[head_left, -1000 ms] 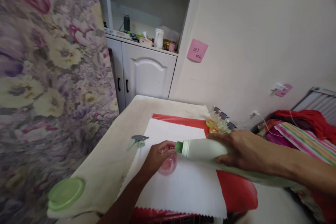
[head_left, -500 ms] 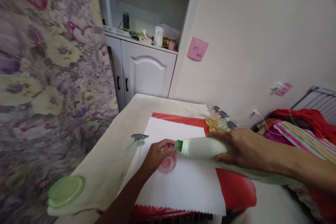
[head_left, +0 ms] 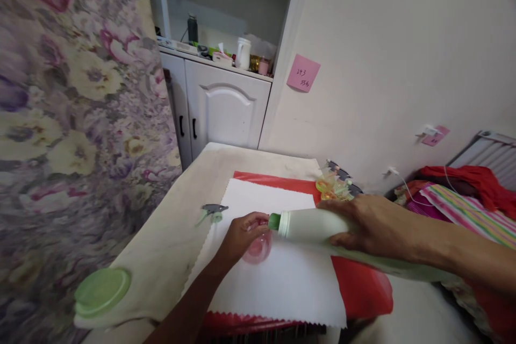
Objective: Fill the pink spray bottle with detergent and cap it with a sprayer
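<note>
My left hand (head_left: pixel 244 234) is closed round the neck of a small clear pink bottle (head_left: pixel 258 250), which stands on a white sheet (head_left: pixel 282 285) with zigzag edges. In my right hand (head_left: pixel 363 226) lies a large pale green bottle (head_left: pixel 308 226), tipped onto its side. Its green spout (head_left: pixel 274 221) points left and meets the top of the pink bottle at my left fingertips. Whether liquid flows is too small to tell. A grey and green spray trigger head (head_left: pixel 213 212) rests left of the sheet.
Red material (head_left: pixel 363 290) shows beneath the sheet on the cream table (head_left: pixel 173 226). Several small spray parts (head_left: pixel 334 185) lie at the table's far right. A light green lid (head_left: pixel 102 291) sits at the near left. A floral curtain (head_left: pixel 88 118) hangs on the left.
Almost nothing differs. Both hands hold the two bottles in the same position, and the view has shifted very slightly.
</note>
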Demonstrator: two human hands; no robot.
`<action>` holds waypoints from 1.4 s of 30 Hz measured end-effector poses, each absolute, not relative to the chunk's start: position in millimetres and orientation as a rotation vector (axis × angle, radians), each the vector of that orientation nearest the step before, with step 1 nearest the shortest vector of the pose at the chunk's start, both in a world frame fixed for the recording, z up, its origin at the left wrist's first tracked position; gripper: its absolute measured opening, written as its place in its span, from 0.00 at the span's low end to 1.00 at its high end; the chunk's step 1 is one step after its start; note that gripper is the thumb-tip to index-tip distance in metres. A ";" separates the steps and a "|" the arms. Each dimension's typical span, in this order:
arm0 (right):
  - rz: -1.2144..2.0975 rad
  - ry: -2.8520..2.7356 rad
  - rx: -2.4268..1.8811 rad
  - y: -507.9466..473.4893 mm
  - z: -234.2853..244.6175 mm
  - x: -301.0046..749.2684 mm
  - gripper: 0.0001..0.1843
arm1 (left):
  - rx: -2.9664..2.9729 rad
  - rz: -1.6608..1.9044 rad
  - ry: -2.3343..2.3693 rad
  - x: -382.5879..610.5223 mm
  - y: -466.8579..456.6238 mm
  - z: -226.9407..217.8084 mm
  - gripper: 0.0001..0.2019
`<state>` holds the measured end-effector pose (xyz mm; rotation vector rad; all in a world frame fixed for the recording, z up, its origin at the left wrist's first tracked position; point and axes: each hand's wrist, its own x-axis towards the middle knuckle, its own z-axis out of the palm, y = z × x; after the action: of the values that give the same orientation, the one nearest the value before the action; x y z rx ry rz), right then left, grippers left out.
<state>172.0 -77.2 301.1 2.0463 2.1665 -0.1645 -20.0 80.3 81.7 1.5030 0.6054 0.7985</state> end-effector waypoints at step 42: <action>-0.169 2.180 2.019 -75.3 304.6 170.0 0.24 | 1.502 0.798 0.577 -20.0 78.5 83.2 0.10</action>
<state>170.0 -75.3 304.6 2.0189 2.1798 -0.1694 -20.0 78.5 83.2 1.5023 0.5766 0.7979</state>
